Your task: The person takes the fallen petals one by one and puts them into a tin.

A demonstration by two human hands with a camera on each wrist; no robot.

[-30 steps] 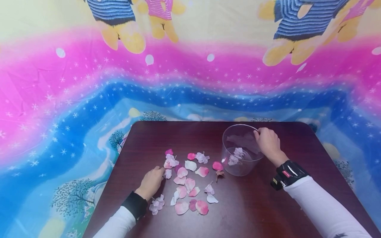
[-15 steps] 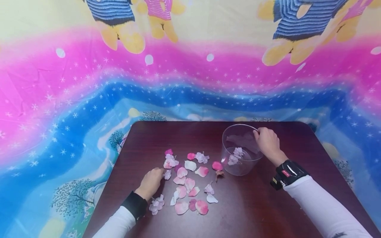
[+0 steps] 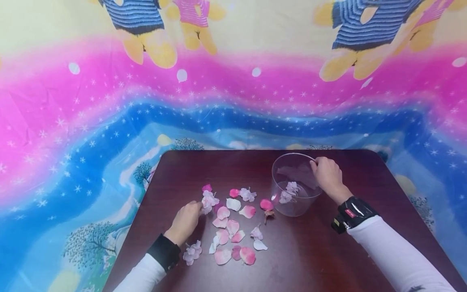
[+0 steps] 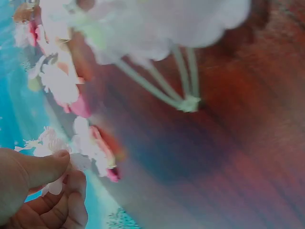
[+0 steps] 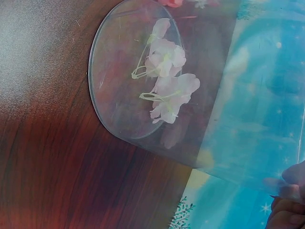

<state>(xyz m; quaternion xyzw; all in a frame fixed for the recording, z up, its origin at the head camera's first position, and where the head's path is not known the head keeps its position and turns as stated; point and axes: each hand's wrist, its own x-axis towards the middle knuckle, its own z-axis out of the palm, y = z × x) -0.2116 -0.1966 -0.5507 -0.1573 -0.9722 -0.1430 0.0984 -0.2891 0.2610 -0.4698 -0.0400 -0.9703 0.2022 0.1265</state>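
My left hand (image 3: 186, 221) has its thumb and fingers pinched on a pale blossom (image 3: 209, 201) at the left edge of the scattered petals (image 3: 233, 231); the left wrist view shows the thumb (image 4: 40, 167) pressed against that little white flower. My right hand (image 3: 328, 175) grips the far right rim of the clear plastic cup (image 3: 292, 184), fingers curled over the edge, and the cup stands on the dark tabletop (image 3: 328, 251) just right of the petals. I judge the pinch light: the blossom is thin and limp, so it could slip free or drag a neighbouring petal along. The cup looks light too, so a tug on the rim could tip it and spill what is inside. The right wrist view looks through the cup's base and shows two pale blossoms with green stems (image 5: 167, 81) inside, which the head view gives only as faint smudges. The head view alone shows another blossom (image 3: 192, 250) lying close to my left wrist.
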